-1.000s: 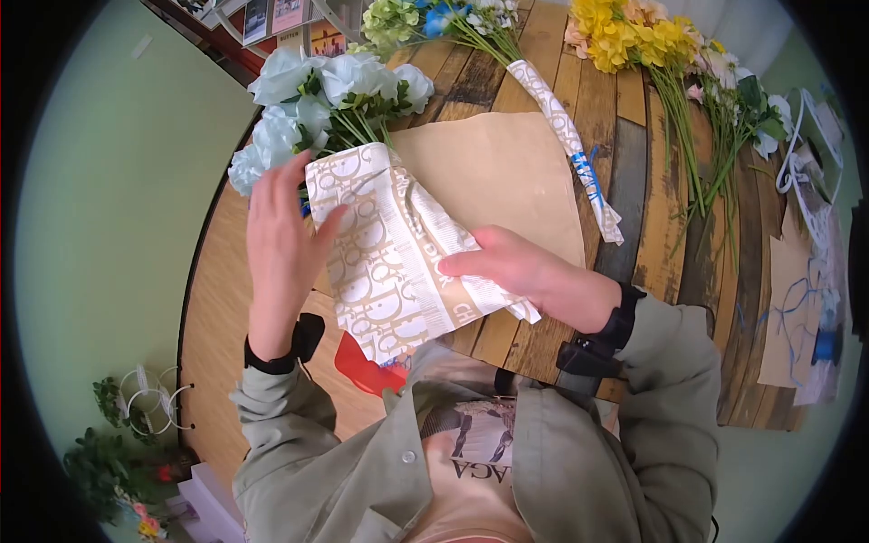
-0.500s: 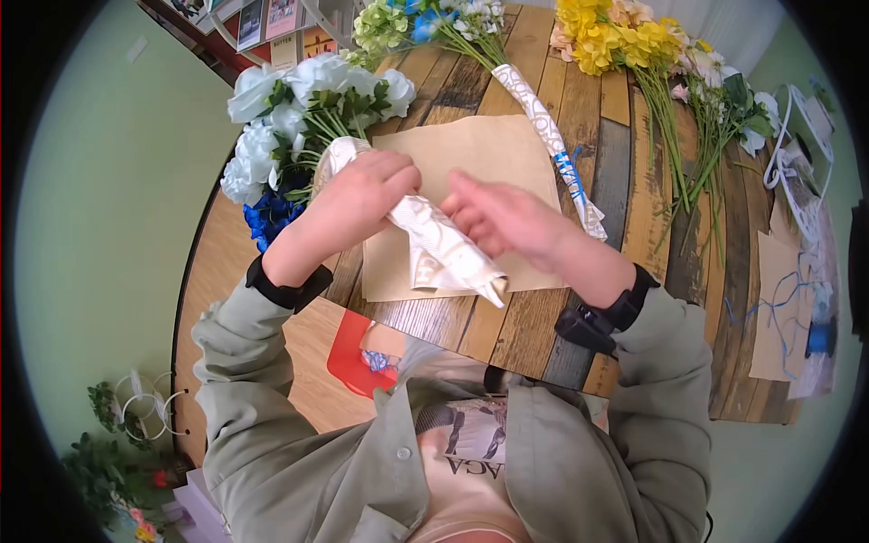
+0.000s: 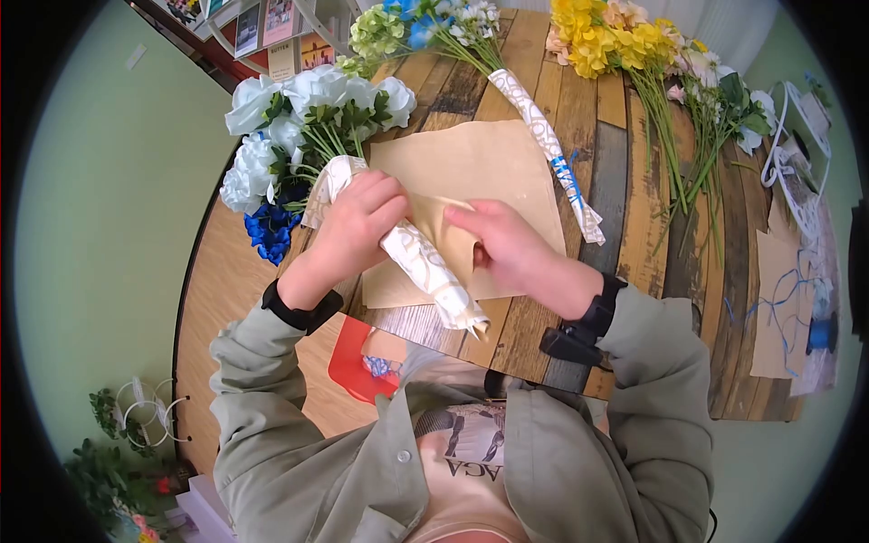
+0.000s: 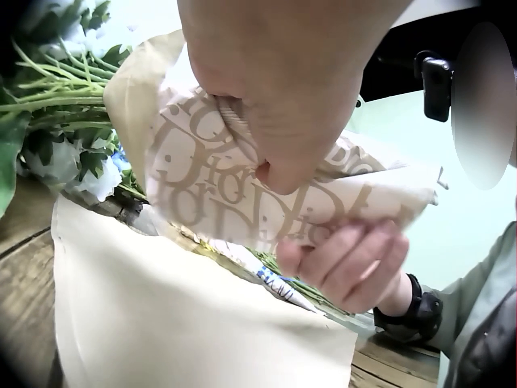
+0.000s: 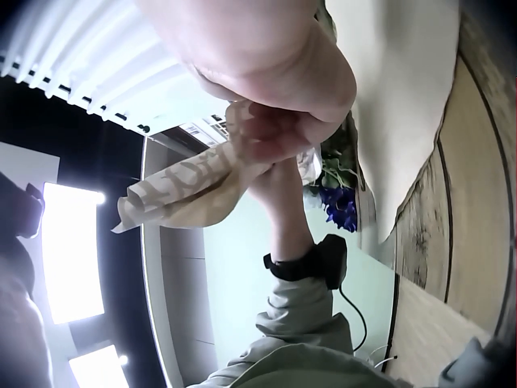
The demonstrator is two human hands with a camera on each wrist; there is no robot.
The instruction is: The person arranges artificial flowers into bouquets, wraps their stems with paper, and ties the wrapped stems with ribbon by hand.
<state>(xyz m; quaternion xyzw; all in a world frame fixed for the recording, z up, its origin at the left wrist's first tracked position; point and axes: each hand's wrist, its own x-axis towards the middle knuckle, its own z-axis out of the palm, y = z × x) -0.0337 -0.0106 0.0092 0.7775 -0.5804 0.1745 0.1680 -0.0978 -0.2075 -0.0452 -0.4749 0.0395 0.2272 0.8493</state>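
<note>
A bouquet of pale white-blue artificial flowers [image 3: 317, 90], with dark blue blooms [image 3: 272, 233] below, has its stems rolled in patterned wrapping paper [image 3: 424, 264]. My left hand [image 3: 360, 222] grips this roll just under the flowers, fingers curled over it. On the other side, my right hand [image 3: 520, 249] pinches the loose flap of the paper between thumb and fingers, its plain tan inner face showing. Lettering covers the paper's outside in the left wrist view. Under both hands a flat tan paper sheet [image 3: 493, 163] lies on the wooden table [image 3: 625, 299].
Another wrapped bunch [image 3: 534, 122] with a blue tie lies behind the sheet. Yellow flowers [image 3: 615, 41] and long-stemmed white flowers [image 3: 706, 68] lie at the back right. A blue ribbon spool [image 3: 822, 335] sits at the right edge. A red stool [image 3: 353, 357] stands below the table's front edge.
The left hand went from open beside the spread paper to gripping the rolled stems. The right hand let go of the paper, then took its loose flap. The paper went from flat to rolled.
</note>
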